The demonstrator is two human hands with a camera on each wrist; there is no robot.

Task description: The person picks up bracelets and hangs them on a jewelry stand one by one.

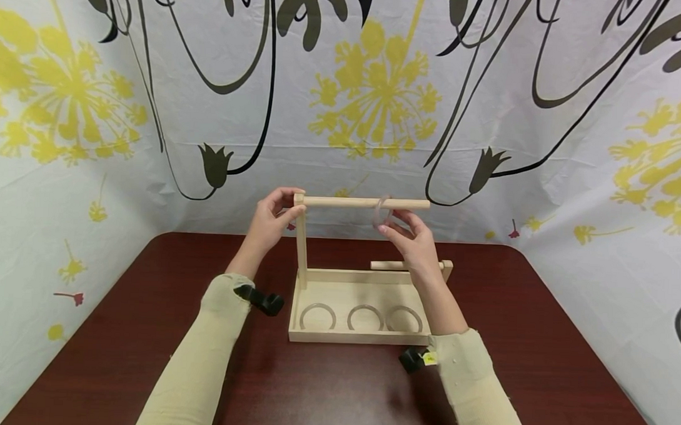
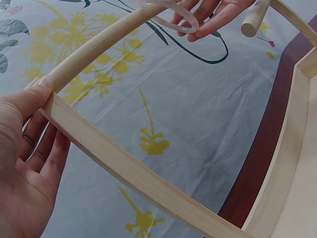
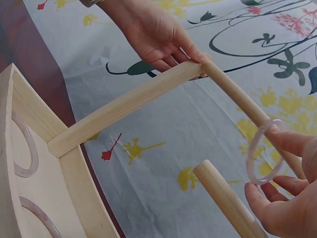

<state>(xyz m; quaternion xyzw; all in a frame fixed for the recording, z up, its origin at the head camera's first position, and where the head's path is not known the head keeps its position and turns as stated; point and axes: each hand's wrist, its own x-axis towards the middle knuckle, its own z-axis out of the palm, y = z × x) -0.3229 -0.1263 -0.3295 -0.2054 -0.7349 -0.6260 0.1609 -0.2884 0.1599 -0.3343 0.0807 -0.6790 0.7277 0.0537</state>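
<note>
A wooden rack has a tall post [image 1: 301,248] at its left with a long dowel [image 1: 341,202] running rightward from the top. My left hand [image 1: 274,218] grips the corner where post and dowel meet, thumb in front. A pale translucent bangle [image 3: 251,158] encircles the dowel, and my right hand [image 1: 411,240] pinches it between thumb and fingers, right of the dowel's middle. Below, several similar bangles lie in the rack's tray [image 1: 358,339], among them a left bangle [image 1: 318,305] and a middle bangle [image 1: 365,306].
A shorter, lower dowel [image 1: 388,265] points left from a post [image 1: 448,270] at the tray's right end, partly behind my right forearm. The rack stands on a dark red table [image 1: 192,276]. Behind it hangs a white curtain [image 1: 298,123] with yellow and dark plant prints.
</note>
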